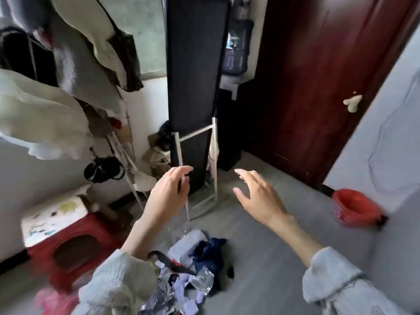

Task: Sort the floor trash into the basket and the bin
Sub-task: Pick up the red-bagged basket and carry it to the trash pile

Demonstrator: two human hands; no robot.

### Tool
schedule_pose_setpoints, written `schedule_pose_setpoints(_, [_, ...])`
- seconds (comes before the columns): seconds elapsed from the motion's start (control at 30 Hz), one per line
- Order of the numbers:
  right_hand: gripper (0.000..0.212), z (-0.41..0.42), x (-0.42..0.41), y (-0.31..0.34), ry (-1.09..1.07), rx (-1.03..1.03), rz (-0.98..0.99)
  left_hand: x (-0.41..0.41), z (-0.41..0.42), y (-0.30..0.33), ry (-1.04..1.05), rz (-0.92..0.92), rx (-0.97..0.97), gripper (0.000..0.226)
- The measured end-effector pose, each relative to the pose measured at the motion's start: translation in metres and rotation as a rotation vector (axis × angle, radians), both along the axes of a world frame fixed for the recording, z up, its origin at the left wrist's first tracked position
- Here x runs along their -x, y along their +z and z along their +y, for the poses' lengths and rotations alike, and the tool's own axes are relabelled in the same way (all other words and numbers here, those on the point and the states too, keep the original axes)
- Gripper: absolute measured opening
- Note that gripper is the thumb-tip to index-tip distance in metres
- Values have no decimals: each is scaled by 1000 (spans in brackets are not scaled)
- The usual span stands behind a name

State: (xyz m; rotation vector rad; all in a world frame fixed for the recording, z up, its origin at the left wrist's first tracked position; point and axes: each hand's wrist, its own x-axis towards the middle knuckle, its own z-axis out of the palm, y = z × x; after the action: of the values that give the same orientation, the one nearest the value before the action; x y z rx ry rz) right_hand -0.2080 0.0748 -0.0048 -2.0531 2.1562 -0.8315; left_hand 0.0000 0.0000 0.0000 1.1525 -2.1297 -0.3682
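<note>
Both hands empty, fingers spread: left hand [168, 194], right hand [256, 196]. The heap of foil, paper and dark cloth scraps [191, 269] sits below them, seemingly unsorted; red plastic mesh basket [352, 208] off to its right.

grey floor [272, 258], trash pile [191, 269] ctr, red basket [354, 210] rt, red stool [72, 253] lt

Two bare hands, left hand [169, 194] and right hand [258, 196], reach out empty above a grey floor [272, 246]. Mixed trash pile of foil, paper and dark cloth [193, 267] lies below; a red mesh basket [354, 208] sits right.
</note>
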Motion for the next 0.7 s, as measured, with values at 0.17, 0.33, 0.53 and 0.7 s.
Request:
schedule_pose_setpoints(0.17, [44,37,123,-55,-141,-119,-66,123,16,-58,-110,48,-232,30])
schedule_pose_setpoints(0.33, [43,72,222,-95,-279,-219,-144,228,19,-96,-210,19,-374,25])
schedule_pose_setpoints(0.53, [40,73,321,-123,-433,-234,-275,339,3,-132,-281,-7,-578,24])
schedule_pose_setpoints(0.7, [40,57,422,-154,-569,-291,-354,463,-34,-168,-359,-45,-648,24])
